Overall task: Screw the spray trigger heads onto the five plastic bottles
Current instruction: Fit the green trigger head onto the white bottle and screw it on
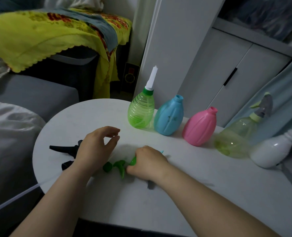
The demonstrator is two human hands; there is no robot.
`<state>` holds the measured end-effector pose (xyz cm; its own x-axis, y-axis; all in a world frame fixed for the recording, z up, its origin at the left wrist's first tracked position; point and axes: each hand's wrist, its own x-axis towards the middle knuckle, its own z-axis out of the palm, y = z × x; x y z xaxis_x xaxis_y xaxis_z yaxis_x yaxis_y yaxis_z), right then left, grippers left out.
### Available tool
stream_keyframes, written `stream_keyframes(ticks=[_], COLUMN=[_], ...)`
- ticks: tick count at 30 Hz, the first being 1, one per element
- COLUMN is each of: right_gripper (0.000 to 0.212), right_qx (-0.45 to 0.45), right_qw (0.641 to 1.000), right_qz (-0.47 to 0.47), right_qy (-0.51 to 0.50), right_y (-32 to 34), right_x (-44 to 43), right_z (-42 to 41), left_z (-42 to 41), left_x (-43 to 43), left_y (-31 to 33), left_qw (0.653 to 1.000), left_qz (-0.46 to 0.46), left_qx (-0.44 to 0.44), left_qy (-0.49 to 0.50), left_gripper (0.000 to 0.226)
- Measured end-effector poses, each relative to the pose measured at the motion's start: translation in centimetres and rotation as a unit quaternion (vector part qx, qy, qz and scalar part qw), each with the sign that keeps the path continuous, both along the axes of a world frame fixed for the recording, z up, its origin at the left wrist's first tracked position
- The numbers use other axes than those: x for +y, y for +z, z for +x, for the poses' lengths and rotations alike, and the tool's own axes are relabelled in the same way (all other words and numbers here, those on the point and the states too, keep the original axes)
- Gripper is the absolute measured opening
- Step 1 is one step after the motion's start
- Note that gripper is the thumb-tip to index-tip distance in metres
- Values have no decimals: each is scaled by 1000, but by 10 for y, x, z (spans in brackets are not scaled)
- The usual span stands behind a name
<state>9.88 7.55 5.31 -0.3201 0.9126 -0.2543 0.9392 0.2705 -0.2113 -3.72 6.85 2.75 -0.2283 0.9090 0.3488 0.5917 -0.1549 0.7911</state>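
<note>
Several plastic bottles stand in a row at the back of the white table (184, 194): a clear green bottle (140, 111) with a white nozzle on it, an open-necked blue bottle (169, 116), an open-necked pink bottle (200, 126), a pale green bottle (236, 139) with a grey trigger head (264, 106) on, and a white bottle (272, 151). My right hand (147, 162) is closed on a green trigger head (121, 166) lying on the table. My left hand (97, 146) hovers with fingers apart above a black trigger head (65, 149).
A thin clear tube (13, 199) trails off the table's left edge. A grey sofa (30, 94) and white bedding lie to the left, with a yellow cloth over a box behind. White cupboard doors (236, 71) stand behind the bottles.
</note>
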Motion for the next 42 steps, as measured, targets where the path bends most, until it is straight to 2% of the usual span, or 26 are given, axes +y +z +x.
stream_keyframes(ticks=[2, 4, 7, 9, 12, 17, 24, 30, 35, 39, 42], right_gripper=[22, 30, 25, 25, 23, 15, 17, 20, 23, 22, 20], right_qx=[36, 70, 155, 257, 407, 504, 675, 759, 830, 871, 880], right_qw=[999, 996, 981, 952, 882, 823, 667, 562, 429, 321, 288], right_qz=[-22, -51, -97, -138, -188, -194, -153, -62, 31, 89, 128], right_qy=[-7, -24, -58, -96, -148, -175, -278, -322, -354, -361, -355], right_y=[4, 7, 10, 9, 12, 26, 39, 44, 29, 13, -1], right_x=[3, 7, 13, 15, 15, 11, 1, -17, -36, -46, -52], right_z=[3, 9, 18, 23, 33, 64, 139, 234, 321, 378, 402], left_z=[0, 0, 0, 0, 2, 12, 48, 115, 186, 260, 322], left_x=[2, 3, 5, 5, 5, 2, -3, -1, 9, 23, 35], left_y=[-1, -1, -1, -1, 0, 1, 9, 34, 53, 68, 76], left_qw=[1000, 1000, 1000, 1000, 1000, 1000, 999, 988, 966, 942, 930], left_qz=[-2, -1, -1, -2, -2, -13, -24, -28, 2, 21, 16], left_qx=[-4, -9, -14, -15, -11, -19, 7, 48, 100, 98, 73], left_qy=[-5, -10, -12, -11, -13, -14, -32, -142, -238, -321, -360], left_gripper=[16, 16, 16, 16, 16, 16, 12, 14, 14, 18, 24])
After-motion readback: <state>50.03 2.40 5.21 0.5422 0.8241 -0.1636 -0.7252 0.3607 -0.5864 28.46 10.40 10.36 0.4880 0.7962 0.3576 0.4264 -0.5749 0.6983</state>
